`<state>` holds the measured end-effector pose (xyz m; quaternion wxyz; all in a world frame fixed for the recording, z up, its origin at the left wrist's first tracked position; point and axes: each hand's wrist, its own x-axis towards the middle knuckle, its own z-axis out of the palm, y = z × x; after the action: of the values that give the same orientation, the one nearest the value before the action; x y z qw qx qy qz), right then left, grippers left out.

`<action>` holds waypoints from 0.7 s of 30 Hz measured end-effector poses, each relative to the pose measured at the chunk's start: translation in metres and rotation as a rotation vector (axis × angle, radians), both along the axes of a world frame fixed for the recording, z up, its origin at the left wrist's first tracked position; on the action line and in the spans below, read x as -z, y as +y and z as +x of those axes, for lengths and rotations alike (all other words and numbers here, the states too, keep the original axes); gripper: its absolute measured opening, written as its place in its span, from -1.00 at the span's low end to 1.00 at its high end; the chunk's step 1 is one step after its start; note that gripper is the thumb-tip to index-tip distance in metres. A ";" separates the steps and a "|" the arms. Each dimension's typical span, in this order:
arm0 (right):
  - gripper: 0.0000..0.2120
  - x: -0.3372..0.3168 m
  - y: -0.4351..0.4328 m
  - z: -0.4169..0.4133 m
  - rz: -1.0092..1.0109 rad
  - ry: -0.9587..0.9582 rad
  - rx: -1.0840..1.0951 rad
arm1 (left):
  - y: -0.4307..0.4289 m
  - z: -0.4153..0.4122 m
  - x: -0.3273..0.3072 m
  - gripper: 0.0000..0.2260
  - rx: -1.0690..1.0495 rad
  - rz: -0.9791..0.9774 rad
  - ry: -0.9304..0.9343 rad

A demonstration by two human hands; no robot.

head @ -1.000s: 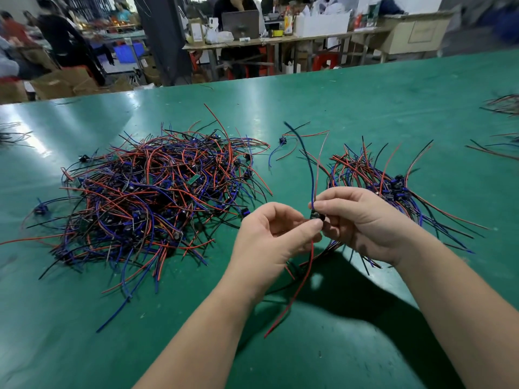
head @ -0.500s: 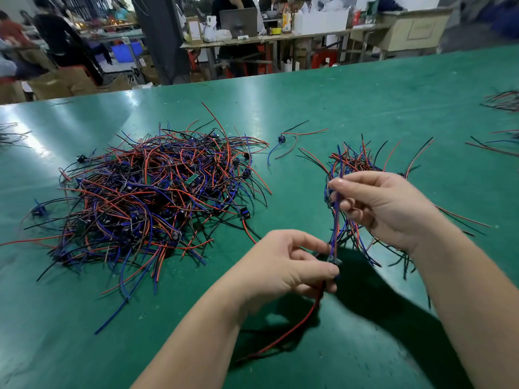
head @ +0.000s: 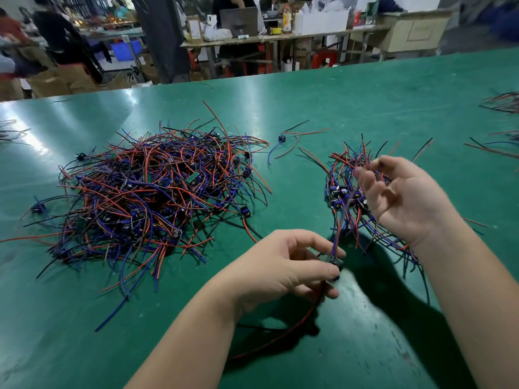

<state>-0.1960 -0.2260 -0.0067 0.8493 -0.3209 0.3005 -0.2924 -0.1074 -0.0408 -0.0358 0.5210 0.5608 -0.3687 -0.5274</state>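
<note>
My left hand (head: 283, 265) pinches a small black component (head: 336, 261) between thumb and fingers, low over the green table (head: 365, 102). The component's blue wire (head: 341, 220) rises toward my right hand. Its red wire (head: 295, 329) trails down onto the table under my left wrist. My right hand (head: 407, 200) is raised over the smaller wire pile (head: 341, 175), blurred, fingers loosely spread and holding nothing I can make out. A big tangle of red, blue and black wired components (head: 157, 197) lies to the left.
One lone wired component (head: 282, 138) lies between the two piles. More loose wires (head: 502, 103) lie at the right table edge and a few wires (head: 8, 130) at the left edge. Behind the table are benches, boxes and people.
My right hand has slid up along the blue wire and let its fingers spread. My left hand has dropped toward me with the component, stretching the wires out.
</note>
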 end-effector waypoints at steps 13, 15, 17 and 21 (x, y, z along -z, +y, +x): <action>-0.87 0.021 0.050 0.010 -1.383 0.369 -0.393 | -0.007 0.014 0.007 -0.90 -0.495 -0.140 0.084; -0.86 0.018 0.048 0.010 -1.382 0.355 -0.350 | -0.008 0.014 0.005 -0.84 -0.471 -0.140 0.079; -0.85 0.016 0.044 0.008 -1.365 0.347 -0.338 | -0.008 0.012 0.002 -0.80 -0.446 -0.141 0.070; -0.80 0.011 0.033 0.005 -1.198 0.276 -0.251 | -0.009 0.011 0.001 -0.81 -0.446 -0.134 0.066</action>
<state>-0.1910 -0.1927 -0.0173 0.5033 -0.8088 0.1515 -0.2639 -0.0962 -0.0501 -0.0368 0.6724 0.5752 -0.2525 -0.3914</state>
